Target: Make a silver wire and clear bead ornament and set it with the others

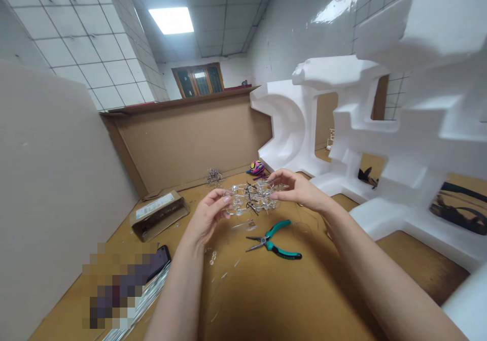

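Note:
Between my hands is a see-through bead-and-wire lattice (251,198), with round clear beads and dark twisted strands across its middle. My left hand (212,210) pinches its left end between thumb and fingers. At the right end, my right hand (294,191) grips it with the thumb in front and fingers behind. Long-nose pliers (272,240) with teal and black handles lie spread on the table just below it. Small clear rings (213,258) and thin clear slivers (224,276) are scattered near my left forearm.
An open cardboard box (160,216) and a phone (163,259) lie to the left, beside a bundle of clear rods (140,305). A tangled wire clump (214,176) and a colourful ball-like object (256,167) sit at the back. White foam packaging (342,128) stands along the right.

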A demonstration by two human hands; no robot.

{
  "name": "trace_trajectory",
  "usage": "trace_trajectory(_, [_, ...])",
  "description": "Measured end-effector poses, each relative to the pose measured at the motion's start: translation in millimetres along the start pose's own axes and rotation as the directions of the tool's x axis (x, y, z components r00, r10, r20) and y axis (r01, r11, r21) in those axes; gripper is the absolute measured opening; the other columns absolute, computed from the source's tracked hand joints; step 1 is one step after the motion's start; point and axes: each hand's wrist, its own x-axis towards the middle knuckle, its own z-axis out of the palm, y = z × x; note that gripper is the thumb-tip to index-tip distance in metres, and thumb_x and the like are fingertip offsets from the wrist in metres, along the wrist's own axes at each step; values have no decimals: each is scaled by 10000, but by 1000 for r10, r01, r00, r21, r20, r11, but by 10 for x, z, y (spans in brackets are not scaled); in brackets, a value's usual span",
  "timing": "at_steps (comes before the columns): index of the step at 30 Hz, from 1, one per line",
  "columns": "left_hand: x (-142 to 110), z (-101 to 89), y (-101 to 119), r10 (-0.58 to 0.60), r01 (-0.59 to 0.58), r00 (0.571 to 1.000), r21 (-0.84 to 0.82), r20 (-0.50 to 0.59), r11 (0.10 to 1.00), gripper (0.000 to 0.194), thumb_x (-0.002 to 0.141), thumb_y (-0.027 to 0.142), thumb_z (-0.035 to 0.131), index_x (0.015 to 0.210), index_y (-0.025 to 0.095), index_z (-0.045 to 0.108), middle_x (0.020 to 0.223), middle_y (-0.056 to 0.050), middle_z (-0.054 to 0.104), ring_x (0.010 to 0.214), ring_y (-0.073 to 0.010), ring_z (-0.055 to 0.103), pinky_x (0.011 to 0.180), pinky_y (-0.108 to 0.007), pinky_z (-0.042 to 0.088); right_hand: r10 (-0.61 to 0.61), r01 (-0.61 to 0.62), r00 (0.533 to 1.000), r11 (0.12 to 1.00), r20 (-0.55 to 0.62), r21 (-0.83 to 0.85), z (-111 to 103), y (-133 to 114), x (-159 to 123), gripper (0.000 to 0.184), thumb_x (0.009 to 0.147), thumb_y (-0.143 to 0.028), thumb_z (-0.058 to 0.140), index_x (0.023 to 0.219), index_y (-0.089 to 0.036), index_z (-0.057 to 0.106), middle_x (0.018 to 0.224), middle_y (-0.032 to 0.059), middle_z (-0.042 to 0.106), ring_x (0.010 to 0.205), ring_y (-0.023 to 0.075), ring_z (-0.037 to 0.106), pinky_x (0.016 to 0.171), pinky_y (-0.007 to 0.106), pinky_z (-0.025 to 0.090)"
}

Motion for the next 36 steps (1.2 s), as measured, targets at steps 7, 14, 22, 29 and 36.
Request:
trace_trajectory(7, [19, 17, -17, -124, 126, 992, -188, 23, 974, 203, 644, 188, 704, 782, 132, 564, 714, 10, 605, 498, -44, 544, 385, -111, 446, 43, -43, 999, 996, 6, 76, 60, 16, 10, 274, 685, -191, 611, 931, -198, 492, 835, 13, 554, 782, 141, 552, 693, 302, 480])
trace_trajectory(14, [97, 82, -126, -373, 349, 927, -455, 40, 819, 44, 773, 145, 560, 750, 116, 537, 620, -18, 603, 426, -33, 533, 359, -86, 457, 72, -68, 997, 993, -41, 93, 107, 34, 32, 318, 744, -230, 556, 1059, -232, 508, 1028, 45, 537, 673, 104, 535, 638, 295, 490])
trace_trajectory(22, [97, 107, -104, -321, 284, 947, -430, -14, 857, 63, 744, 146, 613, 752, 128, 553, 597, 1, 607, 441, -47, 556, 374, -90, 472, 10, -22, 999, 966, -48, -258, 164, -47, -14, 648, 604, -344, 733, 1188, -246, 471, 1179, 78, 504, 960, 226, 503, 866, 411, 428])
trace_trajectory(29, [79, 70, -88, -247, 232, 969, -371, 8, 899, 92, 730, 152, 616, 805, 142, 562, 669, 1, 617, 450, -46, 552, 371, -109, 466, 98, -100, 994, 994, 37, 45, 88, -22, -13, 470, 645, -241, 686, 1076, -226, 499, 1007, 55, 542, 883, 179, 539, 724, 348, 523])
trace_trajectory(36, [5, 56, 3, -44, 56, 996, -155, 79, 986, 293, 680, 215, 681, 939, 201, 544, 794, 32, 570, 541, -58, 575, 448, -159, 500, 85, -94, 995, 979, 61, 179, 31, -21, -5, 362, 644, -204, 694, 961, -204, 519, 831, 14, 565, 773, 142, 572, 681, 314, 521])
